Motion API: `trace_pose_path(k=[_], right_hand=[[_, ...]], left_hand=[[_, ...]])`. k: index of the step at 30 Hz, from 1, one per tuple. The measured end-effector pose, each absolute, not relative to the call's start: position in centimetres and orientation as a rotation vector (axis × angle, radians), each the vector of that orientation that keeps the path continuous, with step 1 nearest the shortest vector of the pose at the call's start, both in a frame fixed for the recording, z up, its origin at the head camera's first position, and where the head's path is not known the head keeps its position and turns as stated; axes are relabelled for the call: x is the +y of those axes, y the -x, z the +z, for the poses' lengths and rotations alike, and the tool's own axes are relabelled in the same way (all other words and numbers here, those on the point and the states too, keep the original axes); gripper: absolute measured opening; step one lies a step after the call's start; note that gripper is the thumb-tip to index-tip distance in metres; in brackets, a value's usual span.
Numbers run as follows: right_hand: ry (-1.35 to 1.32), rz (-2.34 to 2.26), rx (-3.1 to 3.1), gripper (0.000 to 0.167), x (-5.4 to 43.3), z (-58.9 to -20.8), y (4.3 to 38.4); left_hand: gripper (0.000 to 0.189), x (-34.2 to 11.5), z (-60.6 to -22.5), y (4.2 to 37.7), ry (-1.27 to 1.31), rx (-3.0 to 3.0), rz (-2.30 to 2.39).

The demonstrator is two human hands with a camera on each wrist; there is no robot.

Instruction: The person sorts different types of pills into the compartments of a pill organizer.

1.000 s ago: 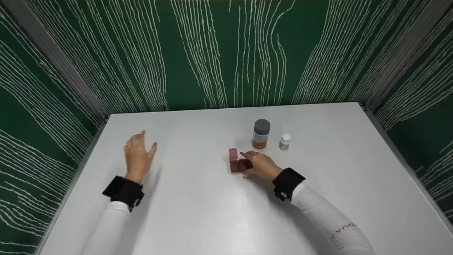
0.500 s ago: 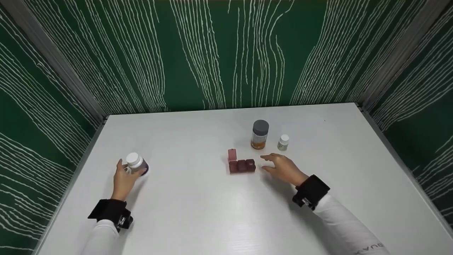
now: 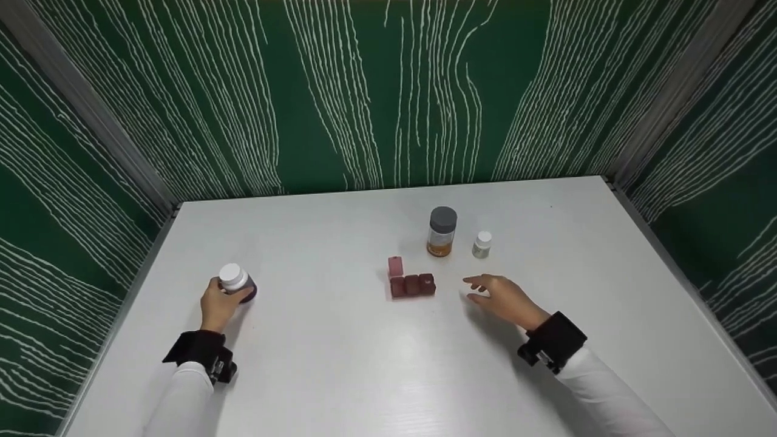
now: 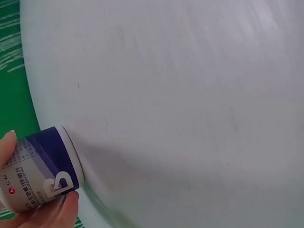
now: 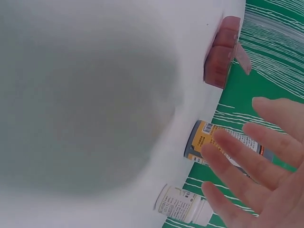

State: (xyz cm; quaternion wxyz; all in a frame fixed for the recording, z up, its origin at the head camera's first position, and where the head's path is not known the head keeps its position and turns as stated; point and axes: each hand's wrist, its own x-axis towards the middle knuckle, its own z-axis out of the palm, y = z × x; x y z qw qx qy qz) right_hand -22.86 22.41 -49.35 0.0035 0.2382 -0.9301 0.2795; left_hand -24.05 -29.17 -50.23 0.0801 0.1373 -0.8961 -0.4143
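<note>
White sleeves and black wristbands extend over the near side of a white table, on which a dark-red pill box rests. Just to the right of the pill box, a person's right hand hovers above the surface, fingers parted and thumb set away from them, the fingertips near the box's right end but not touching it. Well to the left of the pill box, at roughly the same depth, the left hand is wrapped round a white-capped bottle, thumb on the side facing the box and fingers on the opposite side. Seen from the left wrist, the bottle carries a blue-and-white printed label, and its base is turned toward the table beside a soft shadow; whether the two touch cannot be told. The pill box shows a short row of compartments, with a pink lid swung back on the far side of its left end. Beyond the right end of the pill box stands a grey-lidded jar, upright, its lower part orange; in the right wrist view, the fingers partly cover it. Farther right of the pill box, and also beyond it, stands a small white vial. Well behind the pill box rises a green wall streaked with pale, wavering lines.
</note>
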Motion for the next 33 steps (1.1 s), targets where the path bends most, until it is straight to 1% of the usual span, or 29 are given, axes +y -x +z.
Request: trace_pose_path(k=[2, 5, 12, 17, 20, 24, 28, 30, 33], right_hand=[[-0.742, 0.877, -2.915, 0.03, 22.6, -49.1, 22.8], [-0.734, 0.885, -2.911, 0.029, 22.5, -48.9, 22.7], [-0.795, 0.911, -2.905, 0.028, 20.6, -48.2, 22.5], [-0.865, 0.918, -2.846, 0.027, 19.0, -47.7, 22.5], [-0.939, 0.923, -2.819, 0.028, 17.7, -47.5, 22.4], [-1.007, 1.008, -2.813, 0.036, 16.5, -47.3, 22.0], [-0.985, 1.004, -2.82, 0.047, 15.7, -47.2, 21.6], [-0.97, 0.907, -2.795, 0.044, 15.2, -47.3, 21.5], [-0.953, 0.733, -2.715, 0.036, 14.4, -47.4, 21.4]], left_hand=[[0.062, -28.2, -50.1, 24.3, -0.358, -2.665, -1.241], [0.059, -25.4, -49.4, 24.4, -0.231, -2.641, -1.264], [0.055, -15.5, -47.7, 23.2, 0.165, -2.683, -1.473], [0.055, -9.3, -48.5, 22.0, 0.468, -2.744, -1.539], [0.054, -6.5, -49.3, 21.5, 0.586, -2.751, -1.537], [0.05, -3.9, -50.3, 21.1, 0.695, -2.763, -1.461], [0.047, -2.7, -50.8, 20.9, 0.704, -2.773, -1.396], [0.047, -2.4, -51.1, 21.0, 0.696, -2.768, -1.397], [0.047, -2.2, -51.3, 21.2, 0.73, -2.75, -1.378]])
